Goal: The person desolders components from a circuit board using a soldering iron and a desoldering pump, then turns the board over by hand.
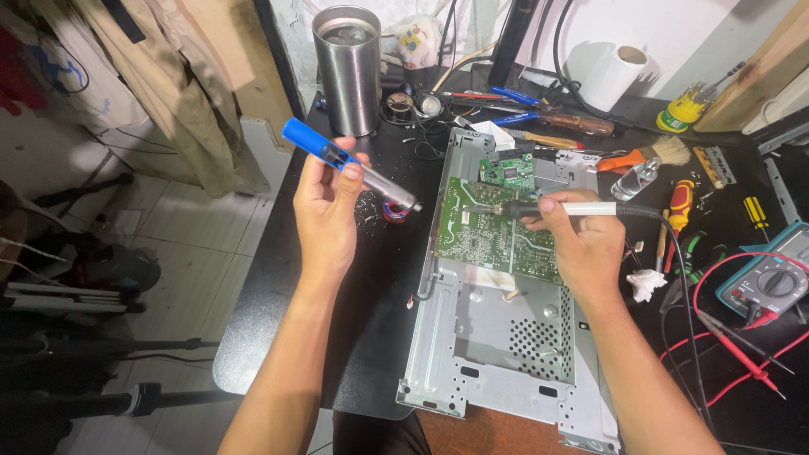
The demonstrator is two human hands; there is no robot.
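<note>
While the right hand (590, 244) is clamped on a soldering iron (556, 208), its tip rests on the green board (493, 229), which lies on a metal chassis (497, 337) on the black surface (354, 320). The left hand (324, 211) is closed around a blue desoldering pump (345, 163), held tilted above the surface, left of the board. A steel cup (347, 69) stands behind; a multimeter (771, 278) lies at far right.
</note>
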